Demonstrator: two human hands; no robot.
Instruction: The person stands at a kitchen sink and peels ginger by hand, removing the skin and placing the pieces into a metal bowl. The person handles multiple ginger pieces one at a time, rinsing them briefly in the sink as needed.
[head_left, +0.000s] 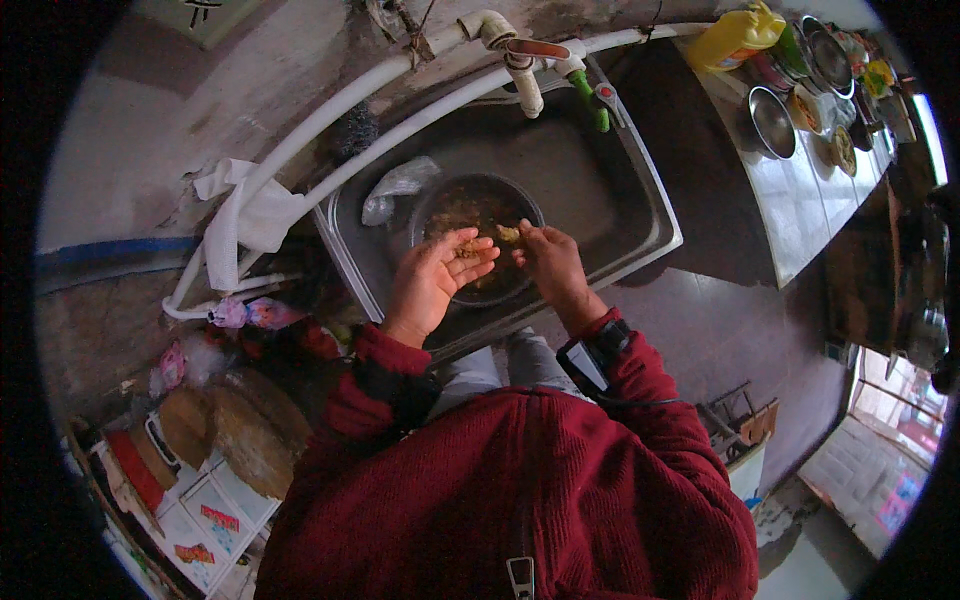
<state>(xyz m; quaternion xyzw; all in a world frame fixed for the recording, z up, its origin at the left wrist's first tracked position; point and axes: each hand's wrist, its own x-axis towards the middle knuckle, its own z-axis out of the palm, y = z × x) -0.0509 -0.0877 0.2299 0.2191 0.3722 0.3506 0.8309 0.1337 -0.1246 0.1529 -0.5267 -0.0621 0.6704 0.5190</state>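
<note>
My left hand (442, 274) is turned palm up above a round basin (536, 210) in the sink. A small brown piece (466, 252), too small to name surely, rests on its slightly curled fingers. Between the thumb and fingers of my right hand (551, 255) is a yellowish, lumpy piece (509, 234), perhaps food. It hangs over the basin, just right of my left fingertips. Dark liquid with many brown bits (469, 204) fills the basin, whose near part is partly hidden by my hands. A crumpled clear plastic bag (397, 187) lies beside the basin, to its left.
The metal sink (652, 202) has a tap (527, 90) and a green-ended outlet (596, 105) over its far side. White pipes (337, 97) run along the wall. On the right counter stand a metal bowl (772, 124), a yellow jug (735, 37) and other dishes. Round wooden boards (255, 427) lean at lower left.
</note>
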